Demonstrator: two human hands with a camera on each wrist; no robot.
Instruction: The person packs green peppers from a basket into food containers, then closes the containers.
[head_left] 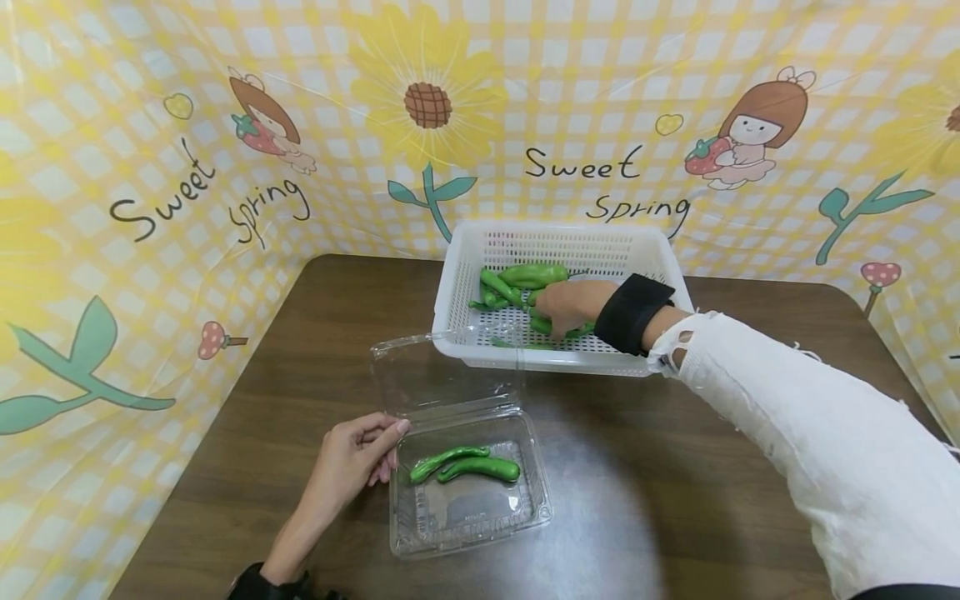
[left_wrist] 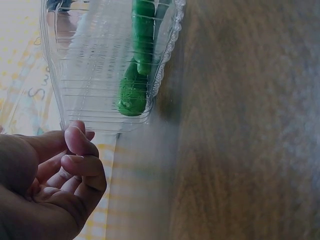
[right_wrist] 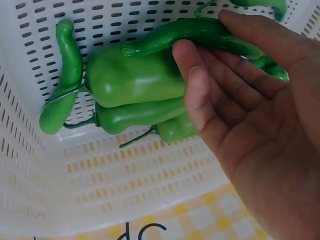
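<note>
1. Head view: your right hand [head_left: 572,307] reaches into the white basket [head_left: 480,250], fingers loosely spread over the green peppers [right_wrist: 135,82], none pinched.
2. Your left hand [head_left: 352,462], fingers relaxed, touches the clear container [head_left: 468,517] edge to steady it; two peppers [head_left: 465,465] lie beside your fingertips.

Right arm: long white sleeve [head_left: 810,450] of knit fabric, frayed at the cuff with small holes and loose threads. Black wrist strap [head_left: 633,312] worn directly above the right hand [head_left: 570,307]. Left hand [head_left: 352,458] bare; forearm uncovered, black band [head_left: 258,583] at the wrist.
</note>
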